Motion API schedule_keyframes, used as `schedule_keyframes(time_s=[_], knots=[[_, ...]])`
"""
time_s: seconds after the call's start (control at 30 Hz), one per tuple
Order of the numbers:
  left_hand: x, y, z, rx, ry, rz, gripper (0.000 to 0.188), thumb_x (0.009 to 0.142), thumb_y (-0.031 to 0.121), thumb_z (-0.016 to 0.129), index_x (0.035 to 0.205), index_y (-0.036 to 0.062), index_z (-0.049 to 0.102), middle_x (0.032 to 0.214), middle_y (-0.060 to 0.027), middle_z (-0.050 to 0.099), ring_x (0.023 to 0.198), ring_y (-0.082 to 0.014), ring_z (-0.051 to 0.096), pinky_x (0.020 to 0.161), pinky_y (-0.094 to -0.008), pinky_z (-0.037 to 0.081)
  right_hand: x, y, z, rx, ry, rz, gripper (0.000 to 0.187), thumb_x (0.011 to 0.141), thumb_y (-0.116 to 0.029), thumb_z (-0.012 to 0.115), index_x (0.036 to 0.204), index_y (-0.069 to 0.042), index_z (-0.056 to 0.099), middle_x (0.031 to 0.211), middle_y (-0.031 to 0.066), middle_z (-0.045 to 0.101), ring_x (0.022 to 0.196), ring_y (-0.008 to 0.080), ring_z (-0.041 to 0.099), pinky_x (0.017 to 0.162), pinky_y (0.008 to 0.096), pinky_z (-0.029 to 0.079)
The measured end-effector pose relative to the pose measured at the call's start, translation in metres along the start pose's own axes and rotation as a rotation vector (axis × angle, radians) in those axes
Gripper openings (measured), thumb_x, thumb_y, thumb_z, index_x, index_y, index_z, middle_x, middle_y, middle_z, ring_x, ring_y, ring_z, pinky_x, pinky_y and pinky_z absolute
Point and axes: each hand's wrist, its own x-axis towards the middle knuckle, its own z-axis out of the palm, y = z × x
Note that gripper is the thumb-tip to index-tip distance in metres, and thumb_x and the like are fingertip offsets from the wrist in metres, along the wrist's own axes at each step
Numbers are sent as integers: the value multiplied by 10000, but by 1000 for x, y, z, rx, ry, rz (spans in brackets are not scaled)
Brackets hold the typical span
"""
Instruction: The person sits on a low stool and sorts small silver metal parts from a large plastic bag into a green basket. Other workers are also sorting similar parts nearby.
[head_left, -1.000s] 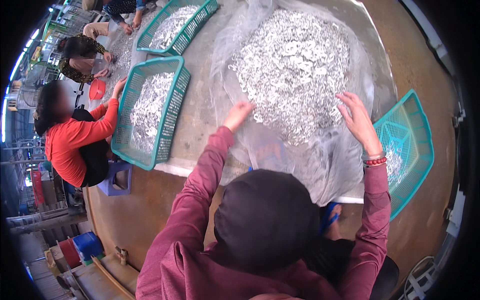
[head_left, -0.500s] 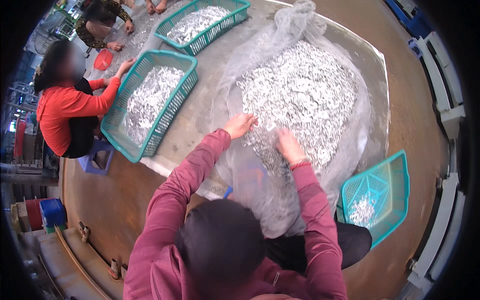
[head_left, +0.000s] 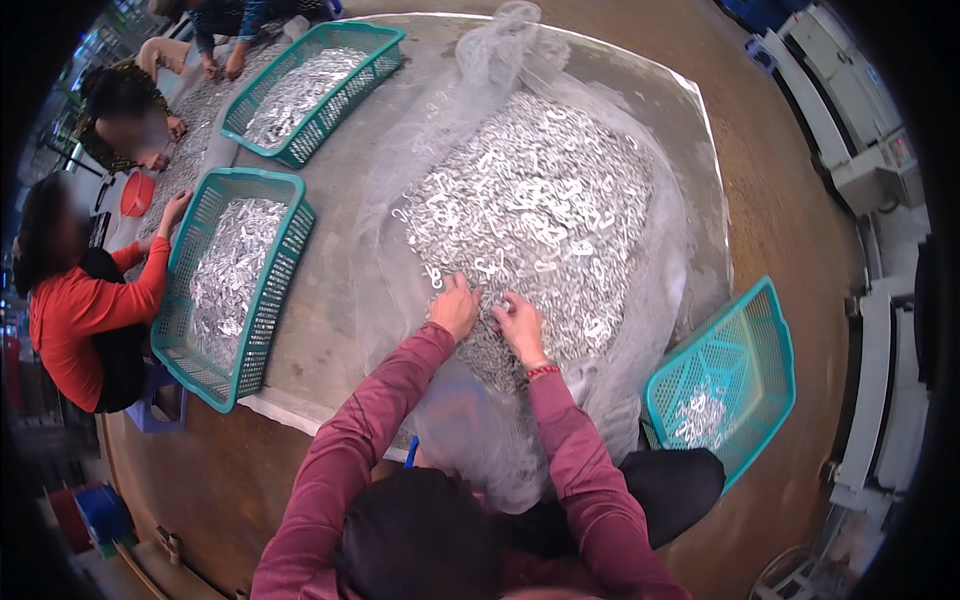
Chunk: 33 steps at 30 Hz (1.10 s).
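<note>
A broad pile of small silvery metal pieces, several of them loop- or hook-shaped, lies on a translucent white mesh net. At the pile's near left edge, my left hand has its fingers curled down among the pieces; whatever they hold is hidden. Just right of it, my right hand, with a red bracelet at the wrist, pinches a small pale piece at its fingertips. Beside my right knee a tilted green plastic basket holds a small heap of similar pieces.
Left of the net stand a long green basket and, farther back, another green basket, both with metal pieces. A co-worker in a red top reaches to the nearer one. More people handle pieces at the far left, near a red bowl.
My hands have come closer together at the pile's near edge. The view has shifted, so the pile and baskets sit farther left. Bright loop-shaped pieces now stand out more on the pile.
</note>
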Motion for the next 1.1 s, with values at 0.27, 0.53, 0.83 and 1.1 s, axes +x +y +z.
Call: schedule_keyframes(time_s=[0.27,0.53,0.83,1.1], knots=[[-13,40,-31,-408,60,527,451,863,330,593,1216,67,493,933,-147,639,803,-290,627,688,-382,476,-40,-50,-49,570,-175,157,201,757,11,630,955,27,596,789,53,621,629,137,615,541,253,518],[-17,61,-102,-672,-559,-174,357,888,271,571,1193,101,493,724,40,475,496,-26,353,398,-183,269,-38,-71,-90,275,-150,169,218,803,-20,610,1011,45,603,785,80,633,641,130,624,513,234,525],[-5,47,-78,-680,-570,-99,297,914,175,502,1198,92,532,766,2,632,440,-21,342,384,-190,283,-47,-63,-84,585,-74,301,111,808,-153,673,862,-72,618,764,3,634,681,57,560,557,210,421],[-1,37,-64,-192,-370,54,281,833,201,585,1082,75,618,735,-77,677,637,-151,602,633,-290,452,-27,-57,-89,1097,-257,199,173,847,-214,644,943,-73,615,933,78,667,867,172,633,721,343,516]])
